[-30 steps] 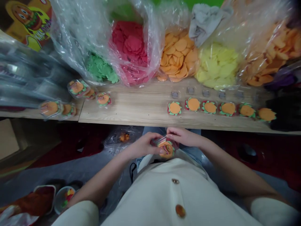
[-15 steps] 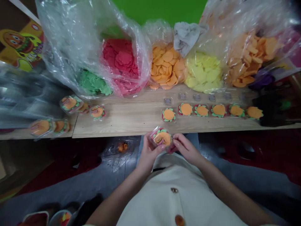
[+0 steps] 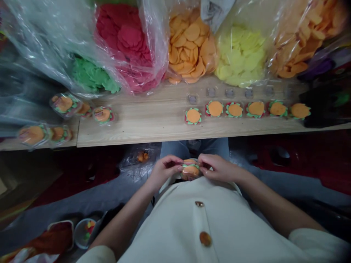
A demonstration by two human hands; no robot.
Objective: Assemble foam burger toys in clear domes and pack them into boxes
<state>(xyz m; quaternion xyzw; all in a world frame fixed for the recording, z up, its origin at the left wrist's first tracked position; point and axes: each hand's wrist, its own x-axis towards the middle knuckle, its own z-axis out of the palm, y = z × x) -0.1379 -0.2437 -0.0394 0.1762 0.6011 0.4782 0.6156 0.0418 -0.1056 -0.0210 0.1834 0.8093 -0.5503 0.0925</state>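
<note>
Pinching a clear plastic case (image 3: 190, 170) of stacked burger-like pieces, your left hand (image 3: 164, 171) and right hand (image 3: 219, 168) both grip it above your lap. Beyond the wooden shelf (image 3: 142, 126), plastic bags (image 3: 156, 44) hold red, orange, yellow and green cutouts (image 3: 192, 44).

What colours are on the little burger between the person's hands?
The little burger is orange with green edging, shown best in the head view.

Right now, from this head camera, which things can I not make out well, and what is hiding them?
Head view, each one:
The round pack: its sides are covered by the left hand and the right hand.
The bag of red pieces: its top is cut off by the upper edge.
The dark objects at the board's right end: too shadowed to name.
The orange bit on the floor: too small, behind plastic.
</note>
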